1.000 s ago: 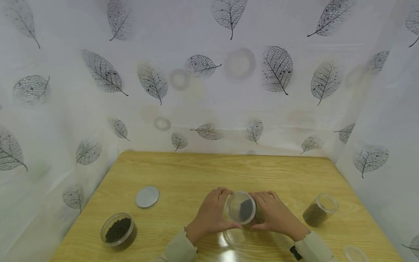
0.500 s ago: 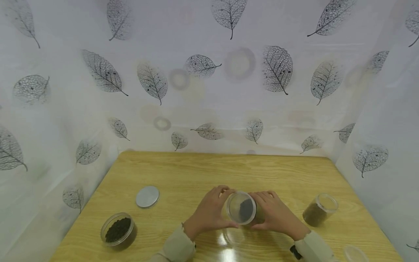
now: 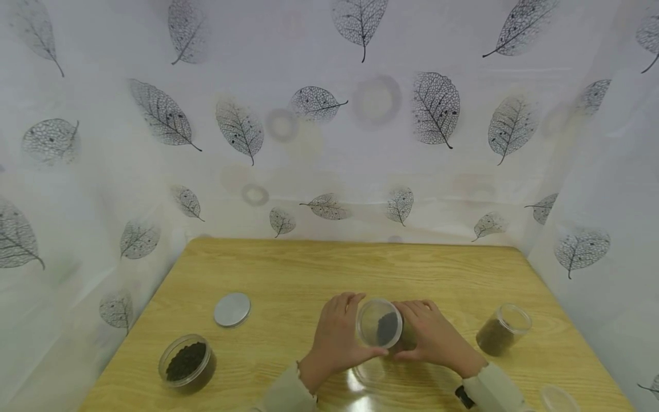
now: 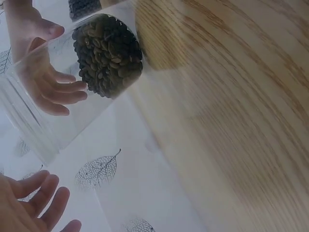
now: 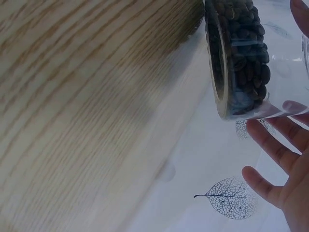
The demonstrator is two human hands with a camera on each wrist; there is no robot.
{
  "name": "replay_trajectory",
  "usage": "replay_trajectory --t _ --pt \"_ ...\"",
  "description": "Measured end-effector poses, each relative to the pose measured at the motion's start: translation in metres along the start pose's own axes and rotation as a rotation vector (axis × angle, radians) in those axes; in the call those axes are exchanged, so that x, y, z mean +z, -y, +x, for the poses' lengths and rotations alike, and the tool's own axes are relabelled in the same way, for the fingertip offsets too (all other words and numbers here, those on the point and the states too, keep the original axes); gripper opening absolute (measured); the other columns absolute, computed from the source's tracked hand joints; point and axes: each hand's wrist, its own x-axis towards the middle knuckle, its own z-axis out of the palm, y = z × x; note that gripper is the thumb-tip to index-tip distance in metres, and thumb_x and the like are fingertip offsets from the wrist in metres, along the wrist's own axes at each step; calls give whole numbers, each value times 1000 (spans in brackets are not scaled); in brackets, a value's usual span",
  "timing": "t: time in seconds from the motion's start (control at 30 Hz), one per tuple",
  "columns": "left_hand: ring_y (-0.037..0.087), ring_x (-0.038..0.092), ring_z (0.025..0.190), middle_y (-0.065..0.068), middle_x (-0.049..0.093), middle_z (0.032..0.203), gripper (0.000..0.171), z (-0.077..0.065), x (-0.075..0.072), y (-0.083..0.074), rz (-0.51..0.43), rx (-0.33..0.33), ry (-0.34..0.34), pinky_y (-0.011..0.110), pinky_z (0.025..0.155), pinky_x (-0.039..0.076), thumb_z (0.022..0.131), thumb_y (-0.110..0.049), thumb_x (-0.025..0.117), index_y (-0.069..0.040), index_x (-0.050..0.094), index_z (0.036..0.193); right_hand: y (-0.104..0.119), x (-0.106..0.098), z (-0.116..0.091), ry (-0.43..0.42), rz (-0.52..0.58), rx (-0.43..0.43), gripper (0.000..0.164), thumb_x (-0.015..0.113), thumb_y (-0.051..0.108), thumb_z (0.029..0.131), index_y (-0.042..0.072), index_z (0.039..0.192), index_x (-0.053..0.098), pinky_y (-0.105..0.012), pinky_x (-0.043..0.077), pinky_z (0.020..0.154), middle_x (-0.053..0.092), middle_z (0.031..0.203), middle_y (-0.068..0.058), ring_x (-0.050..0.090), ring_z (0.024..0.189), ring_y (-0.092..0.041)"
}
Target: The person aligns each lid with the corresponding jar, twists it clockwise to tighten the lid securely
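Note:
A clear jar (image 3: 378, 323) partly filled with dark beans (image 4: 108, 55) is tilted above the table in front of me. My right hand (image 3: 432, 337) grips its body from the right, thumb on the near side, fingers on the far side. At the jar's mouth, my left hand (image 3: 337, 337) is spread in a loose C. In the head view its thumb lies right at the near rim. In the left wrist view, the fingers (image 4: 43, 198) of that hand stand slightly apart from the rim. The right hand also shows through the clear wall there.
On the left are a shallow clear tub (image 3: 187, 363) of dark pellets and a round silver lid (image 3: 232, 309). A second clear jar (image 3: 503, 330) with brown contents stands right. A clear disc (image 3: 558, 399) lies near the front right. Leaf-printed sheeting (image 3: 329, 143) surrounds the wooden table (image 3: 288, 263).
My left hand has shifted slightly at the jar's mouth, its fingers easing off the rim and its thumb moving right along the near edge. The right hand and the jar stay almost still.

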Motion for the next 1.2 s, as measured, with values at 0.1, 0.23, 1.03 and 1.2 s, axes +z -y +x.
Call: replay_trajectory --t 0.1,0.23,1.03,1.2 --pt "16 53 106 1 55 113 101 0 0 -2 11 2 -5 36 93 47 51 -77 70 -11 50 125 0 1 0 -3 -5 1 97 82 60 48 6 123 54 -47 47 88 63 112 -4 59 102 -19" --pt "16 54 103 0 57 109 97 1 0 -2 12 16 2 36 91 48 52 -77 70 -12 53 122 -2 3 0 -9 -18 -2 98 82 61 47 6 123 54 -46 47 88 63 112 -4 59 103 -20" --pt "16 51 112 2 53 119 99 12 -4 20 -135 202 146 36 99 45 53 -64 80 -13 48 132 -3 1 2 51 28 3 97 82 60 50 10 128 51 -47 46 91 61 119 0 58 107 -18" --pt "14 51 110 1 53 119 99 15 -5 24 -158 244 164 32 98 45 52 -62 81 -14 48 132 -3 1 2 60 36 0 96 82 59 51 10 128 51 -46 46 91 61 120 1 58 107 -18"
